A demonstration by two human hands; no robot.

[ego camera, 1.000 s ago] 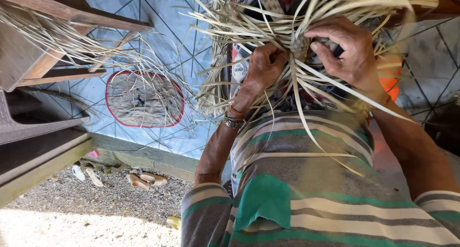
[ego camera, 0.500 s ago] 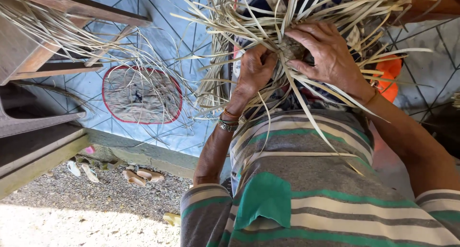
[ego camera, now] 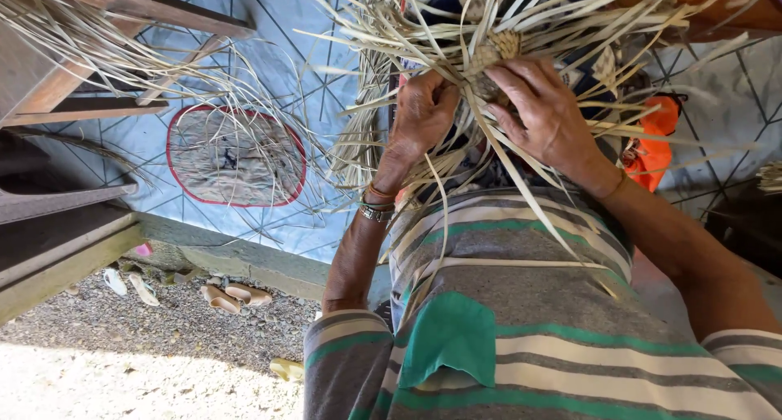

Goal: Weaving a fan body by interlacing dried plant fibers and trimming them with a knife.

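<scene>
A small woven piece of pale straw (ego camera: 493,57) sits at the middle of a fan of long dry strips (ego camera: 570,21) that spread out in all directions. My left hand (ego camera: 419,114) grips strips on the left side of the woven knot, fingers curled round them. My right hand (ego camera: 546,114) presses on the knot from the right, with strips running under its fingers. A metal watch and bands circle my left wrist (ego camera: 376,206). Below the hands lies my striped grey, white and green shirt (ego camera: 521,322).
A light blue patterned mat (ego camera: 269,70) with a red-rimmed round patch (ego camera: 232,155) covers the floor. Dark wooden furniture (ego camera: 57,143) with more loose strips stands at the left. Sandals (ego camera: 228,296) lie on gravel below a step. An orange object (ego camera: 656,143) is at the right.
Both hands and the straw bundle have shifted slightly up and right in view; the right hand's fingers have slid lower on the woven knot, which now shows above them.
</scene>
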